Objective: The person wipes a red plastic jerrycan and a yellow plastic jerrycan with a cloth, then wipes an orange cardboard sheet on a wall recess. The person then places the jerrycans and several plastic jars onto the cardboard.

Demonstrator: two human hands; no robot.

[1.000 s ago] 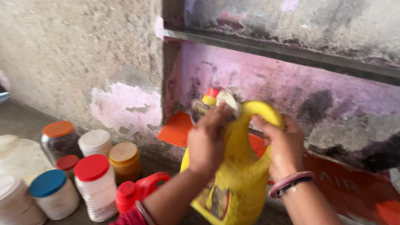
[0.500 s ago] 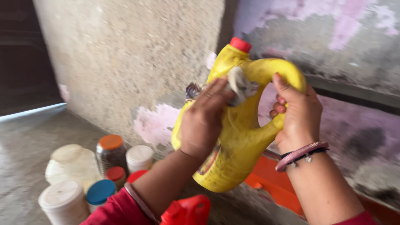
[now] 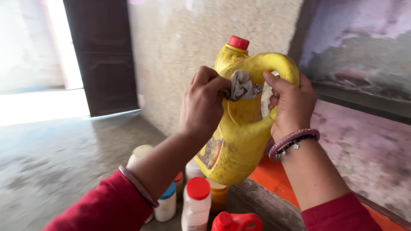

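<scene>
Your right hand grips one yellow jug (red cap, worn label) held up near the wall; left hand pinches one grey rag against it.

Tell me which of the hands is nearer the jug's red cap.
Right, narrowly. The right hand grips the handle of the yellow jug, just below and right of the red cap. The left hand presses a grey cloth against the jug's neck, lower left of the cap.

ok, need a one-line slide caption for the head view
Right hand lifts a yellow jug by its handle while left hand presses a grey rag to it, above lidded jars.
</scene>
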